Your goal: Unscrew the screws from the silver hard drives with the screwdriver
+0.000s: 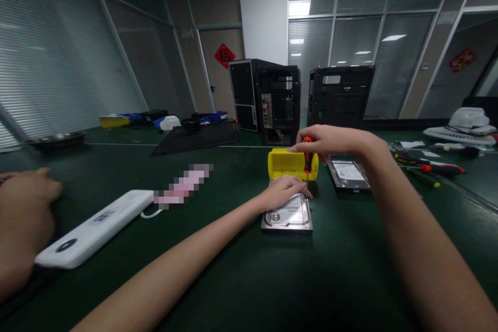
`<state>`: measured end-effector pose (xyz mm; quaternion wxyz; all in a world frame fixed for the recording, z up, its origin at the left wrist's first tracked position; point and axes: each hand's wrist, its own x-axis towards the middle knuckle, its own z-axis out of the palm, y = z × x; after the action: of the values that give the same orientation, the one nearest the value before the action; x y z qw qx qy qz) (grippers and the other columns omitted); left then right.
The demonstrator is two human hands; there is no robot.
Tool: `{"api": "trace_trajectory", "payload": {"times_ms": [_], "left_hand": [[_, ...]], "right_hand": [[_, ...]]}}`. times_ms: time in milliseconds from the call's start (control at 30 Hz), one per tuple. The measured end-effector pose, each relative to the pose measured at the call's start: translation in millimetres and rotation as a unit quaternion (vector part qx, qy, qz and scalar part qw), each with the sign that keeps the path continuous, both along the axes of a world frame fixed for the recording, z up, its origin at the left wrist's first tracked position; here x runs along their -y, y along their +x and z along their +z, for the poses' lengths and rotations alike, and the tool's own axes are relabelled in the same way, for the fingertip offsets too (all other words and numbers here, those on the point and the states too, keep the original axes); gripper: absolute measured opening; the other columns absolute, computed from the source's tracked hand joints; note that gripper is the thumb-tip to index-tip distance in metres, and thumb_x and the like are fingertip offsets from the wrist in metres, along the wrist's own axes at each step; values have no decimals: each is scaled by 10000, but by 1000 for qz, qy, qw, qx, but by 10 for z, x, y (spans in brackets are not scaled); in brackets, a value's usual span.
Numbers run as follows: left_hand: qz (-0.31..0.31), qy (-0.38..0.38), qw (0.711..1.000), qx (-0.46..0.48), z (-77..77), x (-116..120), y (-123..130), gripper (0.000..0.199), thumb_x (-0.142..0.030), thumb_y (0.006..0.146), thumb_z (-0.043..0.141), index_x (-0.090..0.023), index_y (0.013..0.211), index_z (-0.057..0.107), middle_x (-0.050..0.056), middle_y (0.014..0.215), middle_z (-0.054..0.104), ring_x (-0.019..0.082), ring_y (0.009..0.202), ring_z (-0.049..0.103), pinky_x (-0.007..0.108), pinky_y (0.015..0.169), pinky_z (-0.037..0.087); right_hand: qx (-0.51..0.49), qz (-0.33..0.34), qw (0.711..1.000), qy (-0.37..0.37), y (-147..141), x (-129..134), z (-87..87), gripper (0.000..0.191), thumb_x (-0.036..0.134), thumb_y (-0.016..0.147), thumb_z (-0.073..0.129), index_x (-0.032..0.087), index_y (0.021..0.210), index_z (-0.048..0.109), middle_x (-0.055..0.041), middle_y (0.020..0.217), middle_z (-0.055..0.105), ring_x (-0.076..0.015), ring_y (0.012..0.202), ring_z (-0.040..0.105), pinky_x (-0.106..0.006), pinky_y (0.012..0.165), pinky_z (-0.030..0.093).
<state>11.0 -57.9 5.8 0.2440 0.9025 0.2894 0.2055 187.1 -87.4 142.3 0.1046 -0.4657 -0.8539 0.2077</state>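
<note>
A silver hard drive (290, 212) with a pale label lies flat on the green table in front of me. My left hand (285, 190) grips it from above, covering its far-left part, with fingertips close to the screwdriver shaft. My right hand (317, 140) is closed around the orange-red and black handle of a screwdriver (308, 158). The screwdriver stands nearly upright, its tip at the drive's far right edge; the exact contact point is too small to make out. Just behind the drive sits a yellow plastic bin (278, 163), partly hidden by my hands.
A second hard drive (348, 174) lies to the right, near pliers (443, 168) and other tools. Two black computer cases (243, 96) stand behind. At left are a white power bank (99, 228) with a short cable and another person's hand (35, 187). A black mat (194, 139) lies farther back.
</note>
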Motion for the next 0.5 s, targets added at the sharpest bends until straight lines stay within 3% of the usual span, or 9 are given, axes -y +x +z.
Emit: {"api": "trace_trajectory", "payload": {"times_ms": [100,200,333,500], "left_hand": [[-4,1,1000,-3,2,-1,-3,381,-278,937,330,-163,895,690,29,976,639,152,926,558,237,861,372],[-7,5,1000,-3,-7,-13,-10,359,-269,933,346,-170,901,689,26,974,636,152,934,553,241,871,368],[-4,12,1000,0,-38,-36,-25,354,-274,937,341,-177,928,682,31,995,626,155,956,545,257,886,369],[15,22,1000,14,-53,-27,-36,291,-269,923,379,-198,1023,643,48,1067,588,179,1023,516,307,916,377]], "right_hand": [[7,17,999,-44,57,93,41,349,358,777,542,170,1067,495,-74,961,622,-106,629,587,-201,485,481],[8,42,996,-73,106,149,86,288,230,791,514,168,1072,500,-67,980,625,-105,691,608,-209,583,506],[-20,73,996,-42,220,166,153,248,197,785,504,146,1023,550,-73,1008,618,-127,807,615,-229,671,510],[-39,70,997,6,433,145,197,293,248,775,530,143,1044,577,-52,959,626,-115,770,602,-228,663,509]]}}
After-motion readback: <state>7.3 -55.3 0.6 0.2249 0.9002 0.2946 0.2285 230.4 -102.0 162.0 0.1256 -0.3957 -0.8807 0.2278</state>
